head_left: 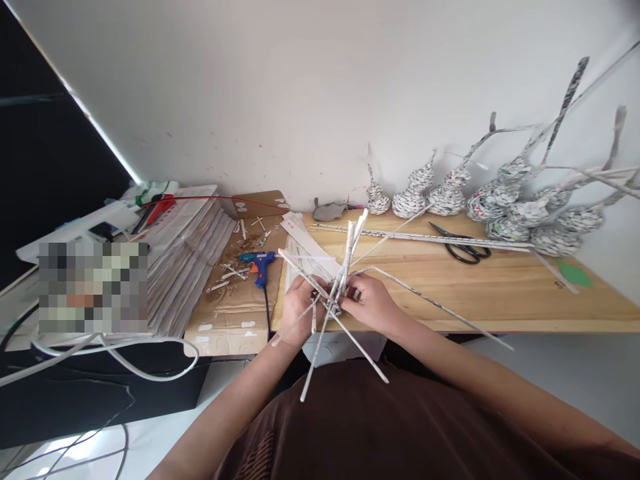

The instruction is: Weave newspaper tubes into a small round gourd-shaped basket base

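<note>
Grasping the crossing of the paper sticks (332,305) in the grip of left hand (299,310) and right hand (373,303), between both at the near edge of the table (500,287), with thick ones pointing upward, nearer the right, and thin ones fanning outward.

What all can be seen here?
Wall: 1, white, back
Table: 1, tan, centre to right
Woven pieces: about 7, whitish, right rear
Rods: several, whitish, on table
Scissors: 1, black, on table
Patch: 1, green, far right
Lump: 1, grey, by wall
Sheets: several, white, on table
Cardboard: count unclear, brown, left
Glue gun: 1, mainly blue, on cardboard
Scraps: many, white, on cardboard
Paper stack: 1, whitish, left
Tool: 1, red, on stack
Cables: several, black or white, left
Shirt: 1, brown, bottom
Stick bundle: 1, whitish, centre
Left grip: 1, bare, on bundle
Right grip: 1, bare, on bundle
</note>
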Demonstrator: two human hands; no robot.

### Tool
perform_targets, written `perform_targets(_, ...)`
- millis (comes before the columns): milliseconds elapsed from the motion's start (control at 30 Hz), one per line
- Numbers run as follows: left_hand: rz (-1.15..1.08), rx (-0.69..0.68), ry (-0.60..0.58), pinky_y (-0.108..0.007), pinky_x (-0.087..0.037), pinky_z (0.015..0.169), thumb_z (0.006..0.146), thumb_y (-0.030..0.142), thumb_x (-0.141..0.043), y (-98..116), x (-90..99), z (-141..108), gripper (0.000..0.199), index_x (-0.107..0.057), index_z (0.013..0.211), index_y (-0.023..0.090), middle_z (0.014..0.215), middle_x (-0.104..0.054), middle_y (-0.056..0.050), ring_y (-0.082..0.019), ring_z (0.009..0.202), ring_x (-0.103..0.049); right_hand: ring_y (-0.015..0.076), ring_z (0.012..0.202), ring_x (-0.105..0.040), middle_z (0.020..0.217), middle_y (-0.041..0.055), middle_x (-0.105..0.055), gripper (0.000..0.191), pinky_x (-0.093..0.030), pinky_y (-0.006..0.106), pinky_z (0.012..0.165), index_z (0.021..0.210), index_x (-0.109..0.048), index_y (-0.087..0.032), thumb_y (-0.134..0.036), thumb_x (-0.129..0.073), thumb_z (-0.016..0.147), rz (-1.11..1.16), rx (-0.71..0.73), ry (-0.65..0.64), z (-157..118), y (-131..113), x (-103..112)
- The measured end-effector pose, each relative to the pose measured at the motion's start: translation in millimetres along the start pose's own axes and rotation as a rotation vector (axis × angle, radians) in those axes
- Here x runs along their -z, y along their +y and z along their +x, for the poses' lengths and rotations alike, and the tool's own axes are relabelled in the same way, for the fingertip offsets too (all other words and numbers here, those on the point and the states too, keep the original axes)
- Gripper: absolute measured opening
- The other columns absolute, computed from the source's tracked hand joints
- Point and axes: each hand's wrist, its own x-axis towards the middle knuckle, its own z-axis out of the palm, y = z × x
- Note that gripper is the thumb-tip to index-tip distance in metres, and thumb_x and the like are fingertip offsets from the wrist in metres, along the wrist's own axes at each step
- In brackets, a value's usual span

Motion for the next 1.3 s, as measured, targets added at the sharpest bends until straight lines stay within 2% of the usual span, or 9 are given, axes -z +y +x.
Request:
perform_targets(100,0.018,-0.034,-0.043,-0.03,-0.051,0.074,0.078,0.009,-0.064,3,0.0,1,0.011,-0.065,0.081,0.02,0.08,-0.067,-0.004,-0.02,0.081,-0.063,0.0147,0.061,-0.058,0.069,0.0001,-0.066,0.009,-0.046,0.026,0.06,0.082,-0.074,-0.022,-0.028,-0.067,0.08,0.087,-0.012,0.029,4,2,-1)
perform_targets(233,-0.002,-0.017,-0.047,-0.029,-0.05,0.073,0.081,0.007,-0.059,9,-0.8,4,0.015,-0.063,0.076,0.02,0.077,-0.063,-0.004,-0.019,0.079,-0.061,0.0166,0.064,-0.06,0.068,0.0001,-0.066,0.026,-0.046,0.026,0.059,0.078,-0.07,-0.021,-0.04,-0.056,0.089,0.251,-0.099,0.05,6,6,-4)
perform_targets(400,0.066,-0.03,-0.144,-0.027,-0.049,0.069,0.079,0.006,-0.058,13,0.9,8,0.017,-0.067,0.074,0.019,0.078,-0.059,-0.005,-0.018,0.076,-0.06,0.015,0.059,-0.059,0.066,-0.0009,-0.065,0.014,-0.047,0.025,0.059,0.081,-0.068,-0.02,-0.034,-0.065,0.08,0.262,-0.155,0.054,3,5,-7)
perform_targets(567,0.073,-0.06,-0.212,-0.027,-0.05,0.068,0.075,0.005,-0.057,12,7.5,12,0.02,-0.071,0.077,0.02,0.077,-0.06,-0.005,-0.017,0.074,-0.061,0.0145,0.06,-0.059,0.068,-0.0003,-0.067,0.014,-0.047,0.025,0.059,0.081,-0.068,-0.021,-0.033,-0.062,0.081,0.269,-0.127,0.08,1,8,-9)
perform_targets(733,0.011,-0.171,-0.455,-0.028,-0.054,0.076,0.07,0.012,-0.062,12,32.4,29,0.026,-0.074,0.091,0.023,0.085,-0.065,-0.005,-0.02,0.082,-0.065,0.0154,0.063,-0.061,0.07,0.0006,-0.067,0.016,-0.048,0.025,0.06,0.083,-0.07,-0.02,-0.034,-0.063,0.082,0.31,-0.144,0.075,3,15,-9)
perform_targets(833,-0.011,-0.272,-0.669,-0.027,-0.055,0.077,0.065,0.009,-0.061,11,48.2,45,0.038,-0.075,0.096,0.027,0.09,-0.068,-0.003,-0.021,0.086,-0.068,0.0149,0.062,-0.06,0.067,0.0001,-0.066,0.015,-0.047,0.024,0.059,0.08,-0.068,-0.019,-0.033,-0.062,0.082,0.301,-0.128,0.065,3,16,-9)
perform_targets(933,-0.007,-0.249,-0.753,-0.028,-0.054,0.083,0.069,0.006,-0.057,10,54.2,56,0.041,-0.076,0.097,0.028,0.1,-0.072,-0.003,-0.021,0.094,-0.07,0.0138,0.061,-0.058,0.067,0.0,-0.065,0.016,-0.046,0.024,0.059,0.077,-0.067,-0.018,-0.032,-0.061,0.082,0.284,-0.117,0.068,4,15,-7)
perform_targets(1133,-0.099,-0.071,-0.682,-0.026,-0.054,0.075,0.08,0.019,-0.063,5,41.4,54,0.018,-0.079,0.086,0.027,0.087,-0.077,-0.002,-0.019,0.082,-0.072,0.015,0.064,-0.063,0.073,0.0018,-0.07,0.018,-0.047,0.025,0.06,0.086,-0.071,-0.018,-0.033,-0.063,0.082,0.329,-0.133,0.04,2,12,-7)
perform_targets(1300,-0.036,0.078,-0.424,-0.023,-0.05,0.062,0.073,0.009,-0.069,8,24.5,39,0.016,-0.077,0.073,0.023,0.072,-0.075,0.0,-0.015,0.064,-0.068,0.0149,0.063,-0.063,0.073,0.0026,-0.071,0.016,-0.048,0.025,0.061,0.085,-0.071,-0.017,-0.03,-0.063,0.083,0.263,-0.112,0.081,-2,9,-8)
